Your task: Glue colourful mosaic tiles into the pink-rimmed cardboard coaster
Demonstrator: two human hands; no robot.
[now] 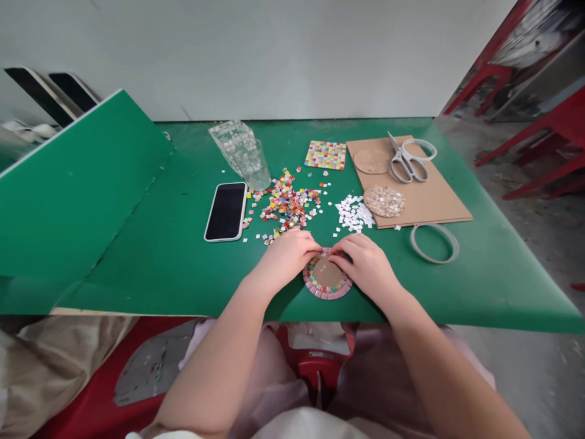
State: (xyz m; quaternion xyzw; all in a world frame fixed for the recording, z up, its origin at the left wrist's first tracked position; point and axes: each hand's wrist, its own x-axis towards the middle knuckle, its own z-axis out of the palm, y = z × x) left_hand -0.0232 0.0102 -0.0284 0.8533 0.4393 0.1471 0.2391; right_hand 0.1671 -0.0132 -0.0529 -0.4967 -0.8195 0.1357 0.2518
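Note:
A round cardboard coaster lies near the front edge of the green table. Pink tiles ring its rim, with coloured tiles just inside. My left hand rests at its upper left, fingers curled and pinched on its far rim. My right hand sits at its upper right, fingertips pressed together on the same rim. Whether either pinch holds a tile is hidden. A heap of coloured mosaic tiles lies just beyond my left hand, and a pile of white tiles beyond my right.
A phone lies face up at left, next to a tipped clear cup. A finished square mosaic, cardboard sheet with scissors and two discs, and a tape ring sit at right. A raised green board is left.

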